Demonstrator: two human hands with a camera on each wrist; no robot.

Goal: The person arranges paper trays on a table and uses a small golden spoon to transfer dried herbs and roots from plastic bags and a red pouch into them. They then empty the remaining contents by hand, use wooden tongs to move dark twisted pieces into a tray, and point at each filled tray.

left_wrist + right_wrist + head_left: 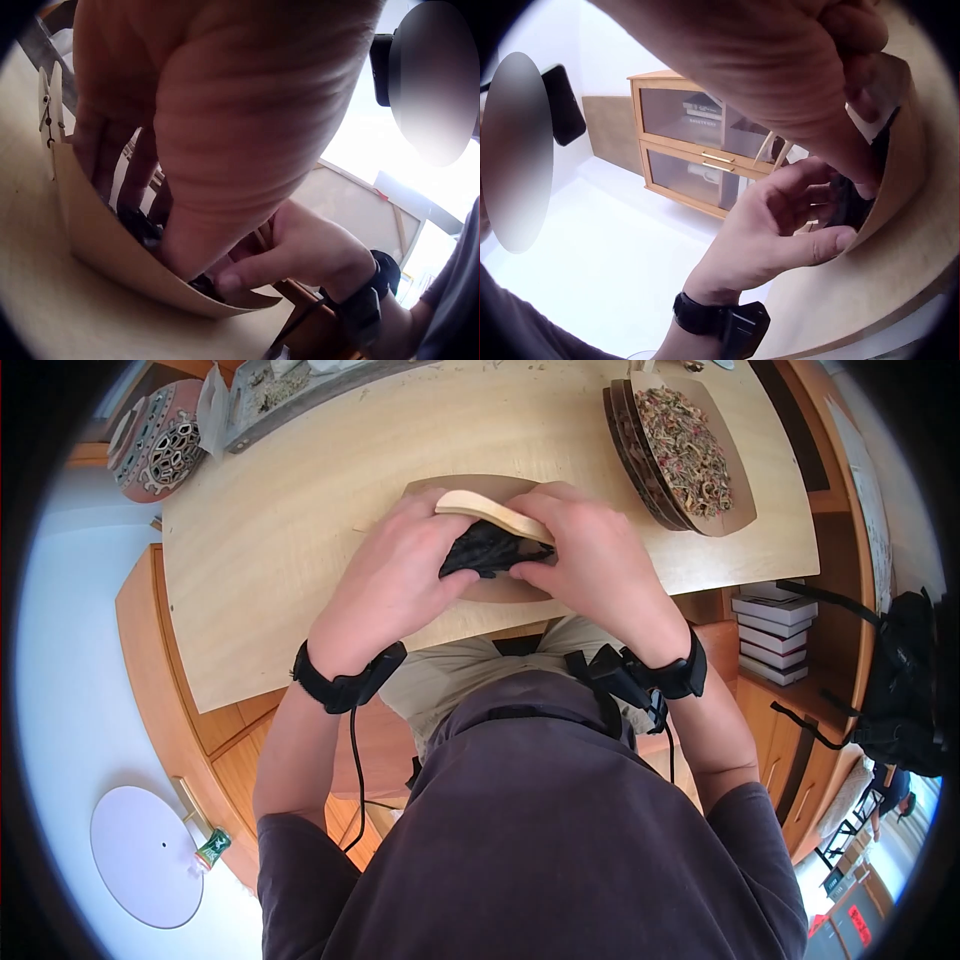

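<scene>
Both hands reach into a brown card tray [505,592] at the table's near edge, which holds crumpled black material [482,550]. My left hand [395,555] grips the black material, with its thumb at the near side and its fingers down inside the tray. From the other side, my right hand [600,555] holds pale wooden tongs [490,512], which lie across above the black material. The right thumb and fingers also dip into the tray. In the right wrist view, two slim prongs of the tongs show past the right hand. Fingertips are partly hidden among the black material.
Stacked card trays [745,500] with a dried, chopped plant mix stand at the back right. A wooden clothespin [49,112] clips the tray's end. A patterned pot [160,445] and a grey bin [290,405] are at the back left. White boxes [772,630] sit below the table.
</scene>
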